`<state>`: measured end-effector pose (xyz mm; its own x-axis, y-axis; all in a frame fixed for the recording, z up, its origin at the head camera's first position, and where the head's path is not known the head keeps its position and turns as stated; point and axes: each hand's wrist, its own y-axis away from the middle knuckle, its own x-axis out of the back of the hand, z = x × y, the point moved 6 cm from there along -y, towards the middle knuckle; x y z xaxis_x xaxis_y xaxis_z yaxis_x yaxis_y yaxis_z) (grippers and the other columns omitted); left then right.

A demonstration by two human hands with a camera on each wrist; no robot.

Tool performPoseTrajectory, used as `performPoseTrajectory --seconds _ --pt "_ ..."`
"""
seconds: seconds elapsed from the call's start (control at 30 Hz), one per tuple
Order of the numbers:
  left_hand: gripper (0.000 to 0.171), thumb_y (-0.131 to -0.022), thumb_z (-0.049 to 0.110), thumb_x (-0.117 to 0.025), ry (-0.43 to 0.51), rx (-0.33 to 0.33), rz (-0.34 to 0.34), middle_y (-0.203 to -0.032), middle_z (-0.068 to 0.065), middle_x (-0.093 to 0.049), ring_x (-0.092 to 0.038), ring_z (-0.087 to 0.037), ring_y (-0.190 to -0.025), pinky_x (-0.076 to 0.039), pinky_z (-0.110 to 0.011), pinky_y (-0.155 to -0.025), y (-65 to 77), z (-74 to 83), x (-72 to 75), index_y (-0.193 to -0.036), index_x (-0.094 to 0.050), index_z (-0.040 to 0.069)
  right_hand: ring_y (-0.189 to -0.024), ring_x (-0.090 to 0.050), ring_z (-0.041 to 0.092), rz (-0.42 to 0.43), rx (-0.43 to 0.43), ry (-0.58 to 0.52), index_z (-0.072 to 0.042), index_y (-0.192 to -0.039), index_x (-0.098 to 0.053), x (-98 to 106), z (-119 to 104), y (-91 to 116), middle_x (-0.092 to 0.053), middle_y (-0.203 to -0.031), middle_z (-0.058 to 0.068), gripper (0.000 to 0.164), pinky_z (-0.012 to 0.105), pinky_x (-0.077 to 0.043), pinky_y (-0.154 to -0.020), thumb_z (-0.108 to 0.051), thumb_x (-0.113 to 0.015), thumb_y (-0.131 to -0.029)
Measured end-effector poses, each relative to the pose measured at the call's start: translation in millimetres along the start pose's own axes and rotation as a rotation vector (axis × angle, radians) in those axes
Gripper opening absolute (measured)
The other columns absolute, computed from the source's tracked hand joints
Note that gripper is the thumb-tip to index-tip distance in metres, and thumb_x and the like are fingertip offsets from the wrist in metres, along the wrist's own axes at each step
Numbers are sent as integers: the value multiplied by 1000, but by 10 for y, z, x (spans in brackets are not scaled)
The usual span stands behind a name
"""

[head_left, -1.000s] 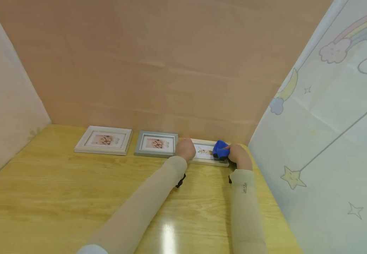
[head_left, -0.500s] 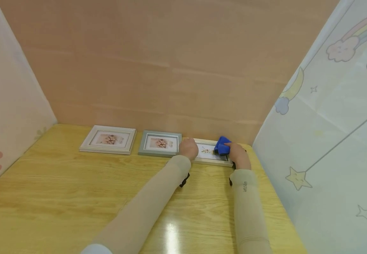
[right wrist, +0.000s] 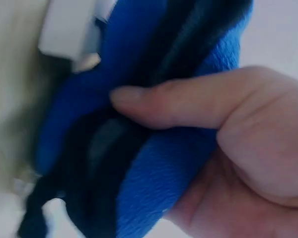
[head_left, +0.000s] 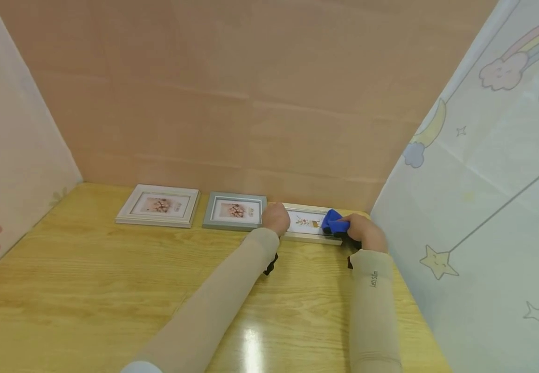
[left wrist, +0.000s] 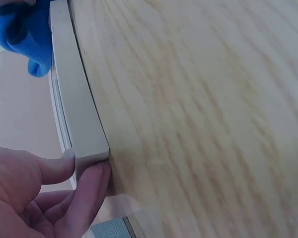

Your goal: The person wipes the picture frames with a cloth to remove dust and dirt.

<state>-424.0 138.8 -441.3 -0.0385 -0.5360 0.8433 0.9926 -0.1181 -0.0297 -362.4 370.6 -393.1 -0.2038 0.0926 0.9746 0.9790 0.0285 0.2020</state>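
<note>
A cream picture frame [head_left: 316, 237] with a plant print lies flat on the table by the back wall. My left hand [head_left: 276, 219] grips its left end; in the left wrist view the thumb is on top and curled fingers are at the end of the frame's edge [left wrist: 79, 94]. In my right hand [head_left: 366, 231] is a bunched blue cloth [head_left: 335, 223] with black bands, at the frame's right end. Close up in the right wrist view, the thumb presses across the cloth [right wrist: 164, 168], and a pale corner of the frame [right wrist: 64, 29] shows beside it.
Left of the hands lie a grey-green picture frame [head_left: 209, 220] and a white picture frame [head_left: 125, 215], both with flower prints. A brown sheet [head_left: 241, 103] backs the wooden table [head_left: 111, 290]. A patterned wall sheet [head_left: 484, 217] borders the right side.
My right hand and the blue cloth have moved right along the picture frame to its right end, uncovering more of the print. My left hand keeps its hold on the left end.
</note>
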Motion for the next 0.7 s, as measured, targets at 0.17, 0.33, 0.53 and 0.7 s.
performPoseTrajectory --seconds 0.17,0.33,0.53,0.7 --pt "25 -106 10 -60 -1 23 -10 -108 -12 -84 -81 -27 -96 -67 -37 -73 16 -13 27 -101 -84 5 -147 -54 53 68 -48 -58 -5 -160 -53 -135 -24 -227 -52 -160 34 61 63 -49 -120 11 -46 -101" --pt "23 -105 11 -62 6 33 -30 -105 -11 -84 -81 -28 -96 -68 -38 -73 -65 -35 -27 -101 -84 6 -151 -50 53 155 -45 -66 -6 -162 -51 -219 -85 -372 -48 -165 32 67 63 -47 -122 15 -53 -98" --pt "16 -97 10 -69 -10 20 -29 -94 -6 -84 -80 -25 -84 -66 -37 -68 -329 -127 -245 -90 -83 11 -153 -49 49 206 102 33 -5 -154 -60 -252 -357 -450 -52 -165 25 64 60 -40 -128 21 -46 -98" --pt "19 -101 17 -66 -15 45 -66 -111 -6 -84 -80 -26 -101 -67 -38 -77 -532 -199 -412 -105 -84 11 -156 -48 45 180 256 100 -8 -155 -61 -312 -679 -525 -52 -167 20 67 57 -39 -130 23 -46 -97"
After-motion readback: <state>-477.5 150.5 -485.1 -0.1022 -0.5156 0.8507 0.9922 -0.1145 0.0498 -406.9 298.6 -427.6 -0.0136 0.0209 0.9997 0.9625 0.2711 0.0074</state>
